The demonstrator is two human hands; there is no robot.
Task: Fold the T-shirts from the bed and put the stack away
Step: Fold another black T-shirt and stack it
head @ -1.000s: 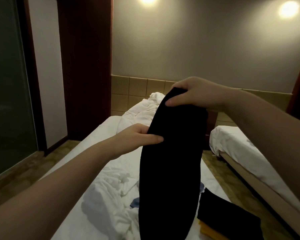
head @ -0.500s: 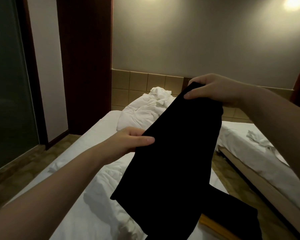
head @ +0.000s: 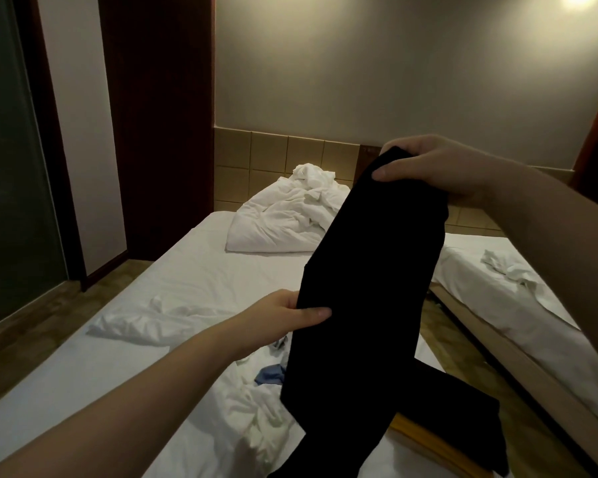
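Note:
A black T-shirt [head: 366, 305], folded into a long narrow strip, hangs in the air over the bed [head: 125, 339]. My right hand [head: 435, 170] grips its top end, thumb on the near face. My left hand [head: 290, 313] pinches its left edge about halfway down. Its lower end reaches the bottom of the view. Behind it, at the bed's right edge, lies a folded black shirt [head: 463, 408] on top of a yellow one [head: 415, 432]. A crumpled white garment [head: 256, 419] and a bit of blue cloth [head: 270, 374] lie on the sheet.
A crumpled white duvet [head: 283, 219] is bunched at the head of the bed. A second bed [head: 518, 305] stands to the right across a narrow floor gap. A dark wooden panel [head: 156, 115] and a glass door [head: 7, 167] are on the left.
The view has tilted down and left. My right hand has carried the shirt's top end to the right, and the strip now hangs slanted and narrower than half a second ago.

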